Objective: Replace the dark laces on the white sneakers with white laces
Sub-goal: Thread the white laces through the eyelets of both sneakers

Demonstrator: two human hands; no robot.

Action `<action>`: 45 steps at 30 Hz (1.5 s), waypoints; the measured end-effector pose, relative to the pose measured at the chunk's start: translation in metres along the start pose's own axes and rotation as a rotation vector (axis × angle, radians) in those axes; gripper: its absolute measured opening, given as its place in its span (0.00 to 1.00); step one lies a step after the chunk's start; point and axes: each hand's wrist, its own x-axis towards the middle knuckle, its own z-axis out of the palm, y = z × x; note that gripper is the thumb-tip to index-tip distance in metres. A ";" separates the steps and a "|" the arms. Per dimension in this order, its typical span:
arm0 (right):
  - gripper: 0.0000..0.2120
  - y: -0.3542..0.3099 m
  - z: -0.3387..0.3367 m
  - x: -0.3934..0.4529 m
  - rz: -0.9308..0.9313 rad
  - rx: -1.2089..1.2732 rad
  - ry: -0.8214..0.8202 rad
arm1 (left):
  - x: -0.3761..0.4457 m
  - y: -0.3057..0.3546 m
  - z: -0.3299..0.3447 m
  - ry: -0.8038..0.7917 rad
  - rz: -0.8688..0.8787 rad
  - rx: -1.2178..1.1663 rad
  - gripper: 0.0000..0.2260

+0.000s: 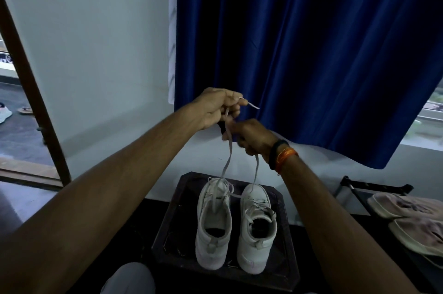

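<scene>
A blue curtain (299, 53) hangs behind. On a dark stool (167, 233) two white sneakers (213, 226) stand side by side at its middle, toes toward the far edge. Both hands are raised above them: left hand (219, 107) and right hand (251, 136) each pinch the white lace (230, 147), which runs down to the shoes. Lacing seems nearly done; next likely calls for evening the ends and tying.

Both hands (left (217, 107), right (251, 136)) raised, fingers curled, pinching.
</scene>
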 end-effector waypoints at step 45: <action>0.05 -0.001 -0.027 0.007 -0.063 0.520 0.341 | -0.010 -0.056 0.018 0.223 0.790 0.822 0.03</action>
